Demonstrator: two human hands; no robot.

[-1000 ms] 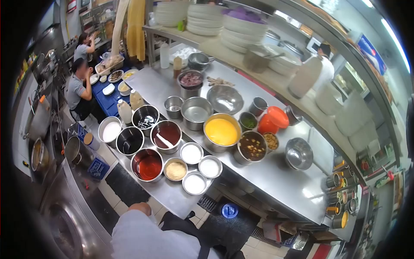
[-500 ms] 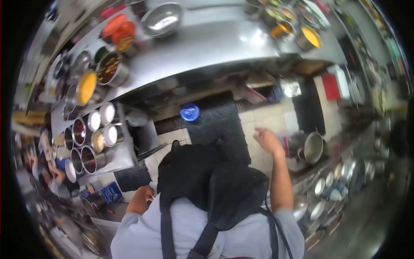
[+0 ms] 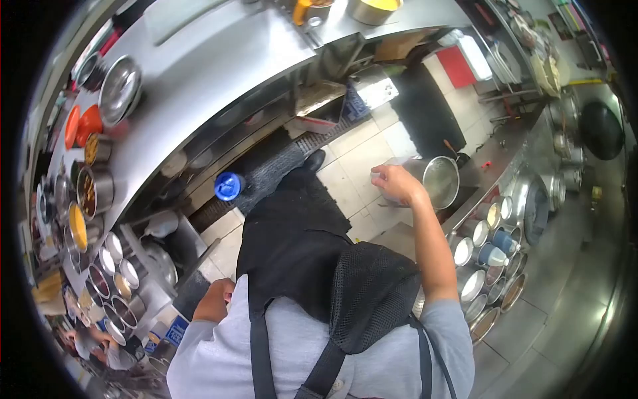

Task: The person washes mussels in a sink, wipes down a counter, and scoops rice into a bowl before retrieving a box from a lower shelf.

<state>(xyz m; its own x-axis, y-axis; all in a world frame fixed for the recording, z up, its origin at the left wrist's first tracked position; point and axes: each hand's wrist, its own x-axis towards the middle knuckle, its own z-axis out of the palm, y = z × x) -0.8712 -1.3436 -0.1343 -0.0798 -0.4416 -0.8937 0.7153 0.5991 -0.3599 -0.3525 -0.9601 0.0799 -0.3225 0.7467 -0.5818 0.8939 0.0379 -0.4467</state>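
My right hand reaches forward at the right, beside a large metal pot. Its fingers are bent together near the pot's left side, and what they hold, if anything, cannot be made out. Low at my left side is my left hand, partly hidden by my grey sleeve, its fingers mostly out of sight. A black apron covers my front.
A long steel counter curves across the top left, with pots and a metal bowl. A blue-lidded container stands on the floor. Metal containers crowd the right. People work at the lower left.
The view has turned right, so the counter and containers shift left. My right hand has moved slightly left and up, and its fingers look more closed. A shoe now shows ahead.
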